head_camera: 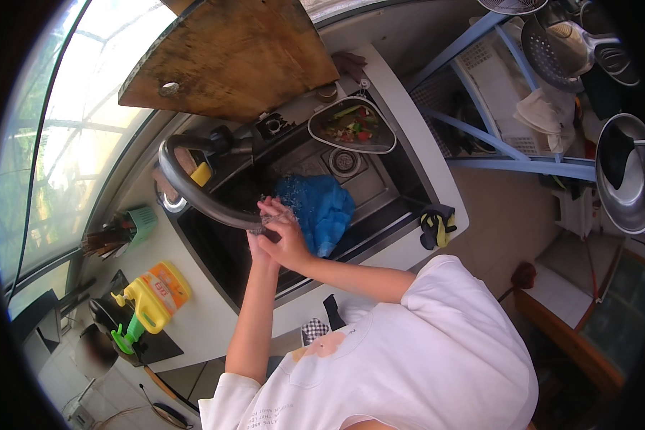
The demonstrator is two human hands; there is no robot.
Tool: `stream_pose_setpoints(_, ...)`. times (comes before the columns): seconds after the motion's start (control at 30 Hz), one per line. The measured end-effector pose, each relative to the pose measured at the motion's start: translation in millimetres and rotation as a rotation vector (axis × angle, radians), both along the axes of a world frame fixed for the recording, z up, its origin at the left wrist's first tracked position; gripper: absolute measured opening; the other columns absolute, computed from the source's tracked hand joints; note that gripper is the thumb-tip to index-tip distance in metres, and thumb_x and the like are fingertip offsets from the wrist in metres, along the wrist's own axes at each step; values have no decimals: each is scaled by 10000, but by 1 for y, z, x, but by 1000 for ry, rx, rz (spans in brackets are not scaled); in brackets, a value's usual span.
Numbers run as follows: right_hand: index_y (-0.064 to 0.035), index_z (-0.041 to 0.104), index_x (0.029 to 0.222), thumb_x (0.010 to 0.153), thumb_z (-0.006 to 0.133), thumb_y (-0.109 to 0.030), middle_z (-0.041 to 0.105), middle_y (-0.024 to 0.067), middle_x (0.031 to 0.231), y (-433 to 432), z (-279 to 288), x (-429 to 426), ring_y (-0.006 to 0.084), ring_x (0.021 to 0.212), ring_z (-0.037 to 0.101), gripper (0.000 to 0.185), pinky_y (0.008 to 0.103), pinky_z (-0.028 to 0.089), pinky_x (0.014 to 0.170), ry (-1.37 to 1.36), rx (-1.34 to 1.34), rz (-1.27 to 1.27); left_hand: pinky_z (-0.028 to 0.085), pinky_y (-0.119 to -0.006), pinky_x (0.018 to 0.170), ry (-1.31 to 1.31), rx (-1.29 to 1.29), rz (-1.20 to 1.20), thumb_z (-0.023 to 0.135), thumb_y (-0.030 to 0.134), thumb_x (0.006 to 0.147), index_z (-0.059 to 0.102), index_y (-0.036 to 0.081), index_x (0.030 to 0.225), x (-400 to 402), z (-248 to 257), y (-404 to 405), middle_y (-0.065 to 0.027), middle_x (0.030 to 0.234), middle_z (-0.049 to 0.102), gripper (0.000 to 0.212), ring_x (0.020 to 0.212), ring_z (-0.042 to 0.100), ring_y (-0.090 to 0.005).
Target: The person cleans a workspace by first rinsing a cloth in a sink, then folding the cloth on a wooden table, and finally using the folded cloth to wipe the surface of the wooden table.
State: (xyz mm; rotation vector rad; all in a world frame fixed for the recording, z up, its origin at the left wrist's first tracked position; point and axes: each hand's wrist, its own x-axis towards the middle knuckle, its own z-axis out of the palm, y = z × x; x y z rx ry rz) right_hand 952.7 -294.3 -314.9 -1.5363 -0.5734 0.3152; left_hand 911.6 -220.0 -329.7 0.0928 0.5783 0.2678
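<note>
Both bare hands meet under the curved metal faucet (204, 203), with water splashing over them. My left hand (258, 244) reaches up from below, its fingers extended and partly covered by the other hand. Across it lies my right hand (287, 242), touching it, with the thumb apart near the spout. No object shows in either hand. Just right of them, a wet blue cloth (325, 212) lies in the black sink (215, 269). Beyond the cloth are the drain strainer (345, 162) and a hanging mesh basket (316, 141) holding vegetable scraps.
A large wooden cutting board (236, 59) stands behind the sink. Yellow-and-black gloves (437, 226) hang over the right counter edge. At left are a yellow detergent jug (158, 295), a green spray bottle (131, 332) and a green utensil holder (144, 223). Pans hang beside a blue rack (548, 167) at right.
</note>
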Motion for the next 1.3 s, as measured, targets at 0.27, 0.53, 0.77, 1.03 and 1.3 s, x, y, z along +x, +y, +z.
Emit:
stream_pose_setpoints(0.27, -65, 720, 963, 733, 610, -170, 530, 160, 1321, -13, 5, 2, 366, 1228, 456, 276, 417, 320, 1050, 226, -139, -94, 347, -410, 1045, 223, 182, -110, 396, 303, 966, 467, 92, 1297, 14, 29, -12, -63, 1302, 504, 399, 1210, 459, -202)
stream_pose_setpoints(0.53, -28, 691, 841, 742, 622, -109, 656, 151, 936, -57, -68, 72, 314, 848, 638, 145, 375, 505, 737, 202, -448, -79, 278, -464, 1098, 142, 75, -434, 371, 433, 955, 340, 7, 1396, 9, 87, -28, -151, 1474, 329, 614, 1308, 368, -334)
stream_pose_setpoints(0.77, -44, 692, 847, 764, 626, -264, 660, 163, 872, -136, -116, 119, 347, 816, 638, 244, 422, 507, 720, 68, -1179, 50, 346, -438, 1066, 314, 240, -308, 363, 318, 966, 358, 25, 1400, -20, 74, -25, -139, 1435, 407, 523, 1288, 429, -302)
stream_pose_setpoints(1.03, -31, 519, 1032, 876, 607, -307, 609, 169, 963, -95, -30, 30, 349, 859, 604, 329, 410, 466, 753, 268, -492, 74, 353, -596, 1015, 586, 8, -540, 459, 495, 929, 399, 77, 1349, -58, 53, -46, -125, 1330, 475, 596, 1221, 445, -350)
stream_pose_setpoints(1.3, -40, 237, 1441, 820, 658, -388, 221, 222, 1491, -71, 64, 12, 400, 1369, 238, 827, 449, 223, 1115, -75, -283, 405, 508, -280, 715, 618, 605, 71, 620, 105, 872, 521, 57, 1171, -31, 109, 14, -64, 1019, 604, 319, 905, 590, -147)
